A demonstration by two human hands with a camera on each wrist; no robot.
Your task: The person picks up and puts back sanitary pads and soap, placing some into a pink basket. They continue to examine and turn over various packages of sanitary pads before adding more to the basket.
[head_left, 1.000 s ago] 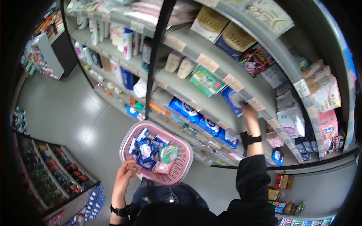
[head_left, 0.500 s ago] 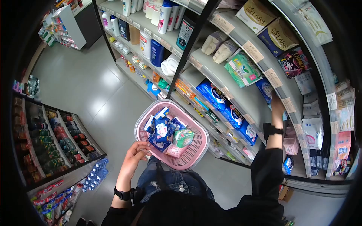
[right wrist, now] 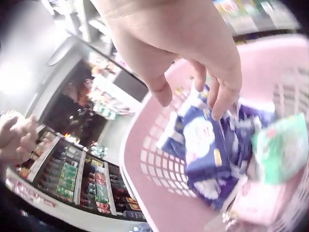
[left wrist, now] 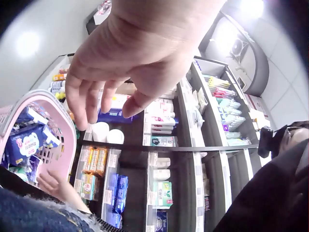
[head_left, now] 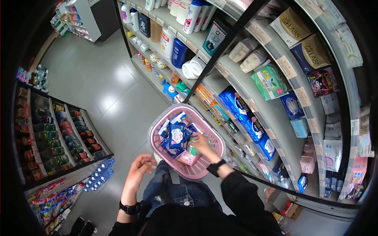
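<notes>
A pink basket holds blue packs, a green pack and a pink pack. My right hand is inside the rim, over the packs; in the right wrist view the fingers hang loosely bent above a dark blue pack, with nothing seen in their grip. Whether they touch it I cannot tell. My left hand is beside the basket's left edge, fingers relaxed, holding nothing; the left wrist view shows this hand empty too.
Shelves on the right carry a green pack, a blue pack and a light blue pack, with bottles farther left. A drinks rack stands at the left, bottled water at its foot. Shoes show at the bottom left.
My right hand has left the shelf beside the blue pack and come down over the basket. My left hand is slightly off the basket's rim. The view has shifted, with the basket farther right.
</notes>
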